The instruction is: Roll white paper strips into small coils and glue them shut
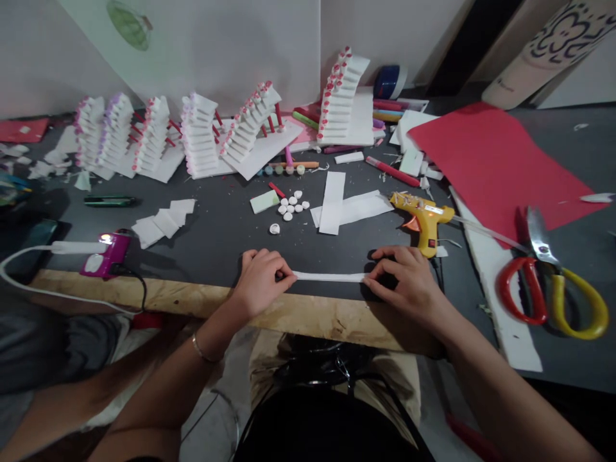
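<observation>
A narrow white paper strip (330, 277) stretches level between my two hands, close to the table's front edge. My left hand (264, 279) pinches its left end between thumb and fingers. At the other end, my right hand (407, 282) grips it the same way. Beyond the strip lie two wider white paper strips (332, 202), one crossing over the other. Several small white paper coils (291, 205) are grouped left of them. Just past my right hand, a yellow glue gun (423, 221) rests on its side.
Miniature paper staircases (245, 122) line the back. Large scissors (548, 276) with red and yellow handles lie at right, near a red sheet (505, 167). White paper squares (163, 221), a green stapler-like object (110, 201) and a purple power adapter (106, 255) are at left. Another person sits at lower left.
</observation>
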Action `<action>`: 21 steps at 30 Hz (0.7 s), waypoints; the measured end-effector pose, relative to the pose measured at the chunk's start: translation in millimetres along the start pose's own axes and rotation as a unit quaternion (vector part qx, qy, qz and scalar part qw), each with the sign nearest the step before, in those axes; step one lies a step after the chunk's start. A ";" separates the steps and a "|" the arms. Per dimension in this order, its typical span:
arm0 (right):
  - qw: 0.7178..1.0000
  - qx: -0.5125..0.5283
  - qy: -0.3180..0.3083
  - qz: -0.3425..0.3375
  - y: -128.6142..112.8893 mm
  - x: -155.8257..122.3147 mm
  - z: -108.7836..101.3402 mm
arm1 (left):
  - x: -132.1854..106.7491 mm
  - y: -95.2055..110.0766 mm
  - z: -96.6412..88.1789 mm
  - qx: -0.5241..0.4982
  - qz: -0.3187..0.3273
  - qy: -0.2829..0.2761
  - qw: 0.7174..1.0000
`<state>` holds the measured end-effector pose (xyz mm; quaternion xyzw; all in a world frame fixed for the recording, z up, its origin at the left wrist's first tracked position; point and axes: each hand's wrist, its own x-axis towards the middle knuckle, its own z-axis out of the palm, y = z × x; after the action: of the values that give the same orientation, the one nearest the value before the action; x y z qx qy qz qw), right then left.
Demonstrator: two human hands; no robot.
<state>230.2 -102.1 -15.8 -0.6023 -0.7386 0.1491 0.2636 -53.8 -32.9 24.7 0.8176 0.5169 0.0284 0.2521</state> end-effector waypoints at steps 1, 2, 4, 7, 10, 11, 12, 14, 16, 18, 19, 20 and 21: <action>1.000 0.000 -0.003 0.002 0.0 -0.1 -0.3 | 0.3 0.4 -0.4 0.000 -0.002 -0.002 1.000; 1.000 0.000 -0.008 0.004 -0.1 -0.1 -0.6 | 0.5 0.7 -0.6 0.000 -0.004 -0.004 1.000; 1.000 -0.001 -0.016 0.005 -0.5 0.2 -1.0 | 1.0 1.0 -0.6 0.001 -0.007 -0.003 1.000; 1.000 -0.006 -0.016 0.012 -1.6 0.7 -1.0 | 2.2 0.9 -0.5 0.006 -0.007 -0.002 1.000; 1.000 -0.010 -0.017 0.021 -3.2 0.5 -1.5 | 3.4 0.7 -1.3 0.007 -0.004 -0.007 1.000; 1.000 -0.010 -0.019 0.022 -3.8 0.2 -2.0 | 3.6 0.8 -1.8 0.006 -0.004 -0.009 1.000; 1.000 -0.008 -0.020 0.022 -4.5 -0.1 -2.6 | 3.6 1.0 -2.3 0.006 -0.003 -0.009 1.000; 1.000 -0.007 -0.022 0.020 -6.3 -0.6 -4.1 | 3.5 1.6 -3.3 0.005 -0.003 -0.009 1.000; 0.999 -0.012 -0.025 0.023 -8.5 -0.4 -5.3 | 3.5 2.2 -4.3 0.008 -0.004 -0.014 1.000; 0.999 -0.025 -0.026 0.031 -10.3 0.6 -5.6 | 3.6 2.5 -5.0 0.015 -0.002 -0.020 1.000; 0.999 -0.033 -0.027 0.035 -10.7 1.3 -5.3 | 3.8 2.3 -5.2 0.017 -0.001 -0.020 1.000; 0.998 -0.039 -0.025 0.038 -10.7 2.0 -4.8 | 3.9 1.9 -5.1 0.016 0.000 -0.017 1.000; 0.998 -0.043 -0.024 0.040 -10.3 2.7 -4.0 | 3.9 1.3 -4.8 0.012 0.000 -0.014 1.000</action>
<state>223.7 -102.3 -6.4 -0.6382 -0.7260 0.1419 0.2133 -52.3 -28.2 28.6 0.8210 0.5138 0.0109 0.2489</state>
